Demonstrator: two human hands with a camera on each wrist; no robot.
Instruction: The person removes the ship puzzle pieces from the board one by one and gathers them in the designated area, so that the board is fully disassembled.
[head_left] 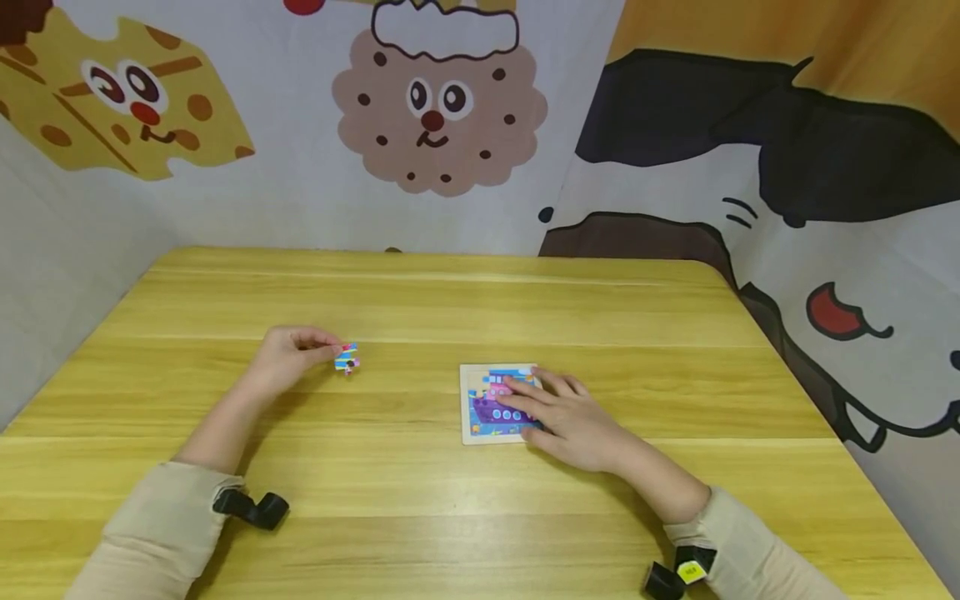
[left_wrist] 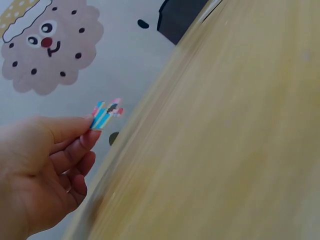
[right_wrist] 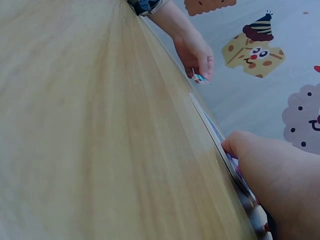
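My left hand (head_left: 283, 360) pinches a small jigsaw puzzle piece (head_left: 347, 358) between thumb and forefinger, left of the puzzle. Blue and pale stripes with a dark and pink figure show on the piece (left_wrist: 104, 115) in the left wrist view. A square jigsaw puzzle in a pale frame (head_left: 466, 417) lies flat on the table, picturing a purple and pink ship. Its upper left corner shows bare beige backing. My right hand (head_left: 573, 421) rests over the puzzle's right side, fingers spread and fairly straight, hiding part of the picture. In the right wrist view the thumb lies along the frame (right_wrist: 212, 131).
The wood-grain table (head_left: 390, 517) runs back to a wall cloth (head_left: 285, 208) printed with cartoon figures. Black wrist cameras are strapped on the left sleeve (head_left: 153, 521) and the right sleeve (head_left: 750, 542).
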